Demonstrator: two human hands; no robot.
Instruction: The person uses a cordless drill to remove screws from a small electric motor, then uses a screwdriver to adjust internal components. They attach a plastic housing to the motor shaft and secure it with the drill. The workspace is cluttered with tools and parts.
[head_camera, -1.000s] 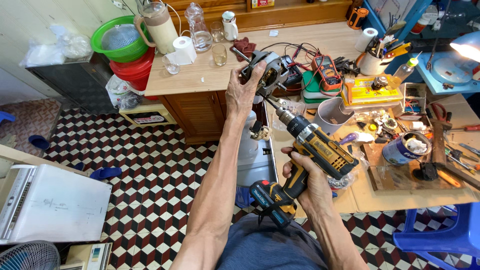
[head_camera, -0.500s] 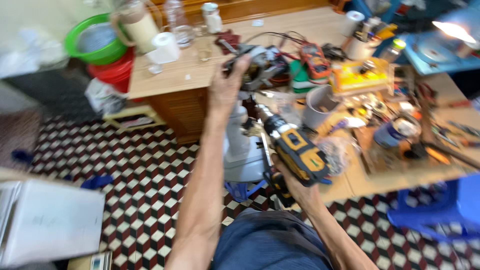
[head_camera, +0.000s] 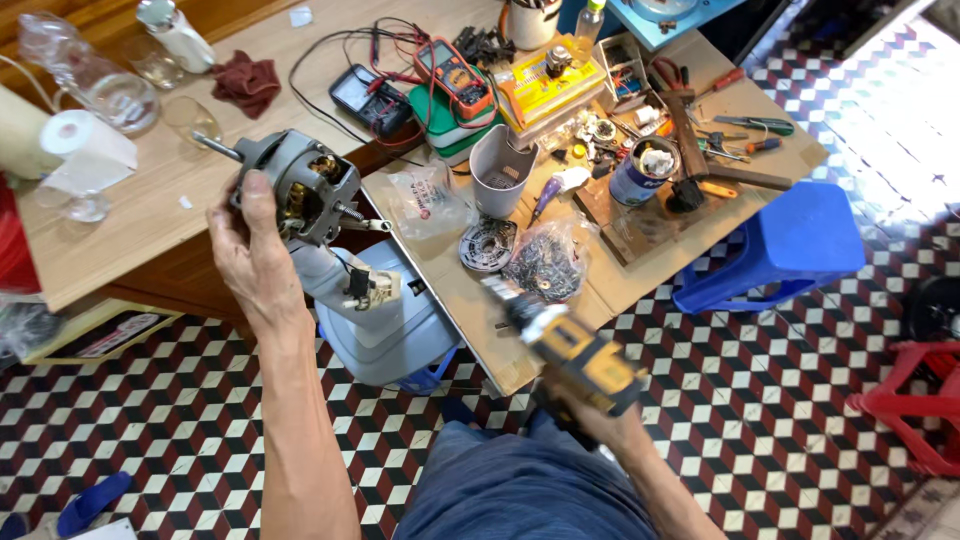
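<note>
My left hand (head_camera: 255, 255) is clamped on the grey fan motor (head_camera: 300, 190), thumb over the back of the housing; the motor sits on its white neck above the blue-grey fan base (head_camera: 385, 335), between the wood desk (head_camera: 120, 230) and the low work table (head_camera: 470, 300). My right hand (head_camera: 600, 415) is wrapped around the grip of the yellow-black cordless drill (head_camera: 575, 355); the fingers are mostly hidden under the tool, but it is held firm.

What changed vs. 1 s ago: then the drill's nose was up close to the motor, just under my left hand. Now the drill is pulled back and low, near my lap, well apart from the motor, and blurred, so it is moving. I judge the driving on that screw is finished or paused. Long screws stick out on the motor's right side. The round grey perforated part (head_camera: 487, 243) and the bag of small dark parts (head_camera: 545, 265) lie on the table nearby.
</note>
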